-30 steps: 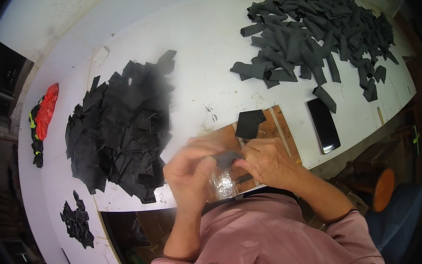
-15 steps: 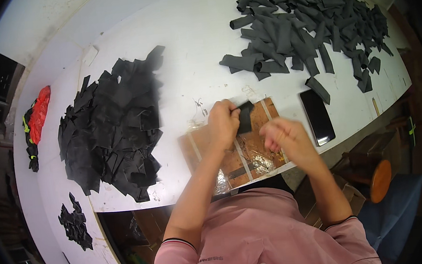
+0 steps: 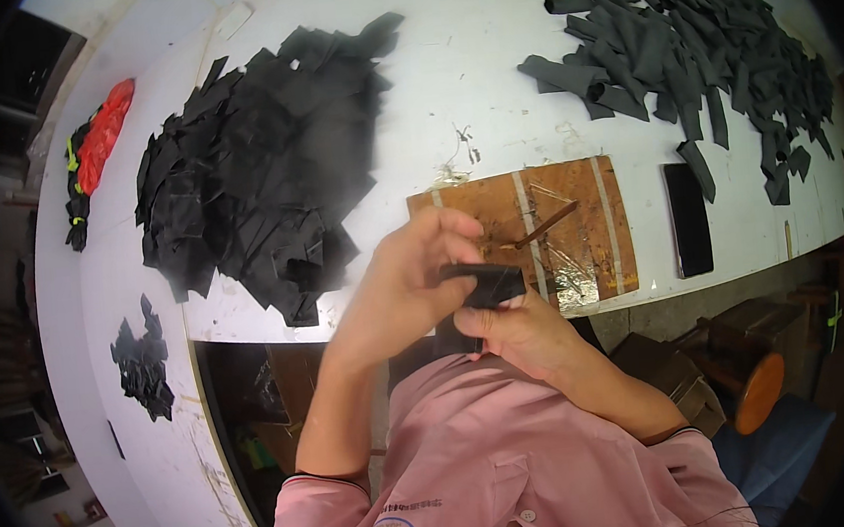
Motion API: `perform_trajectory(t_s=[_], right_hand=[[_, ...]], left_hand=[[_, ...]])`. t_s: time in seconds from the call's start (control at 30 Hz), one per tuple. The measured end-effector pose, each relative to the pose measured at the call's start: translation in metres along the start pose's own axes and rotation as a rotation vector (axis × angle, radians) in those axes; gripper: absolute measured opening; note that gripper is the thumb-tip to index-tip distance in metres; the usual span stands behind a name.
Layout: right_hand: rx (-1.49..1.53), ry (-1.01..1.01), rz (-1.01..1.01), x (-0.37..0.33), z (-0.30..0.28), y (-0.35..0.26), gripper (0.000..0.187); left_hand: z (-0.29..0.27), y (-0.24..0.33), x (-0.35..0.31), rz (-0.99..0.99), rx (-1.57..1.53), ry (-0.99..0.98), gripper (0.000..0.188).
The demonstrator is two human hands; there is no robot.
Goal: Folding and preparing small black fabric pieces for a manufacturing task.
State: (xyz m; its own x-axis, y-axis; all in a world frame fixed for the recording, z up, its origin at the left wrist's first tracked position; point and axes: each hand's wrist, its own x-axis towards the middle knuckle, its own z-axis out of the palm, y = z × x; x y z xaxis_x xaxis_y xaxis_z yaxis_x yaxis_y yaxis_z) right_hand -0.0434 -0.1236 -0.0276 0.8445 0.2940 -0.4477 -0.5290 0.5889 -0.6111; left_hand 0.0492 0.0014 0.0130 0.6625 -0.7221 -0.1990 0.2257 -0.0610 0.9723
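Note:
My left hand [image 3: 408,280] and my right hand [image 3: 517,333] meet close to my body, just off the near table edge. Between them is a small black fabric piece [image 3: 492,283], pinched by the left thumb and fingers. My right hand also grips it from below, its thumb bent against the material; part of the piece hangs under the hands. Beyond them lies a brown board [image 3: 597,258] with pale tape strips, partly covered by my left hand. A thin brown stick-like tool [image 3: 549,222] rests on the board.
A large heap of flat black pieces [image 3: 253,168] covers the table's left side, with a smaller black pile [image 3: 142,363] nearer me. Rolled dark fabric tubes [image 3: 694,49] are heaped at far right. A black phone [image 3: 688,220] lies right of the board. A red bag [image 3: 108,135] sits far left.
Both hands have come off the board toward my body, bringing the black fabric piece along. My right hand has joined the left on it. The view has shifted, and the stick-like tool now shows.

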Motion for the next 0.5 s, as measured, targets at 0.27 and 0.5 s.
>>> perform_trajectory(t_s=[0.27,0.5], right_hand=[[0.364,0.099,-0.140,0.009,0.012,-0.004,0.018],[0.365,0.148,-0.140,0.007,0.018,-0.010,0.019]], left_hand=[[0.021,-0.038,-0.054,0.186,-0.389,0.472,0.021],[0.028,-0.033,-0.047,0.123,-0.423,0.479,0.013]])
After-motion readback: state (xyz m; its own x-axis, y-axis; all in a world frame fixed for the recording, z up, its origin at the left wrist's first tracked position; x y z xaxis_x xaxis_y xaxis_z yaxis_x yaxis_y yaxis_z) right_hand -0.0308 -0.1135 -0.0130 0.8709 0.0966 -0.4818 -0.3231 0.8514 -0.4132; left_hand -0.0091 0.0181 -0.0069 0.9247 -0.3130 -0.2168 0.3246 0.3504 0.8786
